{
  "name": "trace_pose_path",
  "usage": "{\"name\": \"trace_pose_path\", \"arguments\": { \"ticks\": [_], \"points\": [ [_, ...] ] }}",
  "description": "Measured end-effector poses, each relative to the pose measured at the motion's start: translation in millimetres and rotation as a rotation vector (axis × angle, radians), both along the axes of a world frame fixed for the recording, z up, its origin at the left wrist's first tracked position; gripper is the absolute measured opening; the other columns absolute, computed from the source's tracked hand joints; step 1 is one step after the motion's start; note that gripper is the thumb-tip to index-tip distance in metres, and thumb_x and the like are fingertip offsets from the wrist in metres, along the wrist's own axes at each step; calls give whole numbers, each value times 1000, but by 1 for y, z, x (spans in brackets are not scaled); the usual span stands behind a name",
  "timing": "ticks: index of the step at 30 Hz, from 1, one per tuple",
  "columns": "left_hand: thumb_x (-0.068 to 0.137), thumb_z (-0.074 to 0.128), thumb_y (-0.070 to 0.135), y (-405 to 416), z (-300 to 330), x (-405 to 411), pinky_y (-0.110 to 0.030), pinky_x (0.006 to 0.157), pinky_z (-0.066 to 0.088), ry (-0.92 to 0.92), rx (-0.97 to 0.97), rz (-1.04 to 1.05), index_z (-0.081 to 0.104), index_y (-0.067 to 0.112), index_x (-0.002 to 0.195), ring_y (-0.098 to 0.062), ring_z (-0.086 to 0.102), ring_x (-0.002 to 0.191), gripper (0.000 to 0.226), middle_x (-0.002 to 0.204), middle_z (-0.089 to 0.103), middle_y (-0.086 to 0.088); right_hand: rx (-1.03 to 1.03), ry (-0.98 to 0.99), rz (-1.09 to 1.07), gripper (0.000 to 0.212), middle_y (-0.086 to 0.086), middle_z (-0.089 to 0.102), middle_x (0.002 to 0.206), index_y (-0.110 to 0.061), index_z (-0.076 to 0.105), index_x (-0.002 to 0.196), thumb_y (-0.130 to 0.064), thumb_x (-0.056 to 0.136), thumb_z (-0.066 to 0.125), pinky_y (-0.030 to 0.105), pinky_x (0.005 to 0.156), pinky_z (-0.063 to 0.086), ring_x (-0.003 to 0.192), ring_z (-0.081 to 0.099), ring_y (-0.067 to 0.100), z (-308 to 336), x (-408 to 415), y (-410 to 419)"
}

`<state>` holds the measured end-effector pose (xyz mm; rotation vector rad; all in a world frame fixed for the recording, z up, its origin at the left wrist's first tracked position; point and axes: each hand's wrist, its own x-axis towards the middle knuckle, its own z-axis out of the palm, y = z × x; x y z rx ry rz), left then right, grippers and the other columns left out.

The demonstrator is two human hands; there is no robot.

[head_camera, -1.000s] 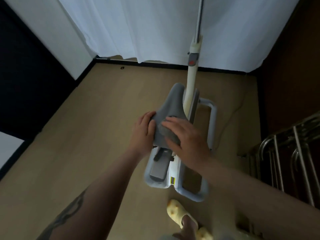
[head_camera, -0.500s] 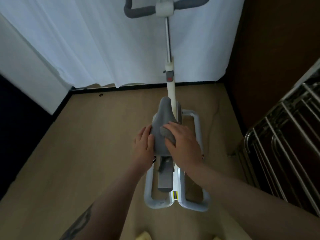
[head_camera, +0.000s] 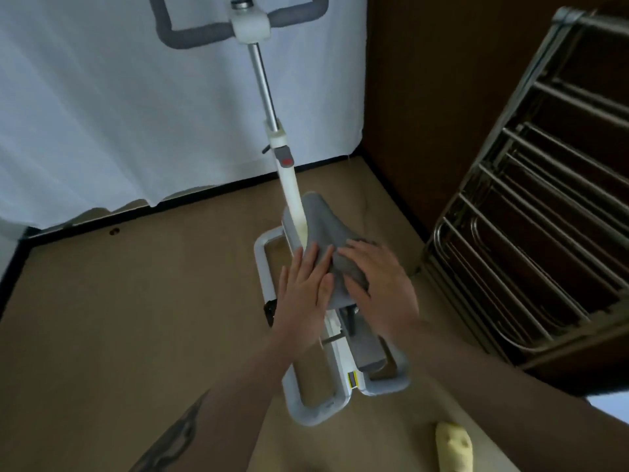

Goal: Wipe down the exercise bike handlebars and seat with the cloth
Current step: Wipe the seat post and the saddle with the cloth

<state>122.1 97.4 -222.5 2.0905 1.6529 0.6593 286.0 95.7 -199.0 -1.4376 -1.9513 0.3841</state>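
Looking down from head height: yellow slipper [head_camera: 454, 449] at the bottom edge, then both forearms reaching forward over the grey-white bike base frame [head_camera: 299, 396].

Left hand [head_camera: 304, 291]: flat, fingers straight and together, pressing the left flank of the seat [head_camera: 326, 226]. Not curled round anything, so released, bracing only.

Right hand [head_camera: 379, 287]: fingers spread and slightly bent over a grey cloth [head_camera: 350, 272], pressing it onto the rear of the seat. Thumb side partly hidden; pressing or pinching the cloth, cannot tell.

Cloth bunched between the two hands, touching both, nearly the same grey as the seat, so edge hard to separate. Looks soft, thin, small wad.

Key relation: seat long axis running away from the hands, wide rear end under the palms, narrow nose pointing up-left toward the white post [head_camera: 292, 195]. Nose lying straight ahead of the right hand, uncovered. Right hand on the cloth, so nearer to do the stroke. Judged step: mid-wipe on the seat, forward stroke along the axis likely next.

Seat look: matte grey, padded, smooth contour, no visible marks in dim light.

Farther out: steel stem rising to grey foam handlebars [head_camera: 190, 35] at the top, well apart from both hands, against a white curtain [head_camera: 102, 114]. Metal rack [head_camera: 531, 226] on the right.
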Motion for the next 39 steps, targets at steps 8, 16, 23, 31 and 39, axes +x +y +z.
{"name": "trace_pose_path", "arguments": {
  "ticks": [8, 16, 23, 31, 39],
  "points": [
    [98, 10, 52, 3, -2, -8, -26, 119, 2, -128, 10, -117, 21, 41, 146, -7, 1, 148, 50, 158, 13, 13, -97, 327, -255, 38, -11, 56, 130, -27, 56, 129, -25, 91, 55, 33, 104, 42, 119, 50, 8, -4, -15, 2],
    [101, 30, 33, 7, 14, -14, -40, 121, 12, -152, -32, -196, 37, 31, 146, -3, 9, 147, 45, 152, 21, 19, -204, 234, -333, 37, -8, 62, 124, -27, 56, 131, -28, 94, 56, 27, 103, 38, 114, 54, 8, 10, -4, 6],
    [98, 39, 29, 44, 31, -31, -37, 121, 13, -18, 12, -461, 53, 23, 135, 0, 23, 143, 40, 144, 48, 10, -50, 161, -394, 40, -3, 61, 126, -21, 57, 130, -33, 92, 52, 34, 102, 43, 118, 53, 16, -4, -17, 3],
    [97, 37, 30, 78, 35, -17, -21, 118, 12, 46, 59, -689, 50, 19, 138, 1, 26, 141, 45, 147, 45, 7, -39, 642, -548, 40, -19, 50, 131, -37, 43, 132, -21, 97, 53, 31, 105, 41, 127, 45, 5, -9, -49, -18],
    [94, 46, 36, 116, 39, -5, -35, 105, 37, 98, 80, -916, 53, 18, 130, -11, 45, 126, 40, 135, 52, 6, -104, 954, -855, 42, -13, 49, 131, -36, 42, 135, -24, 96, 53, 40, 105, 44, 123, 47, 4, 6, -82, -11]
  ]
}}
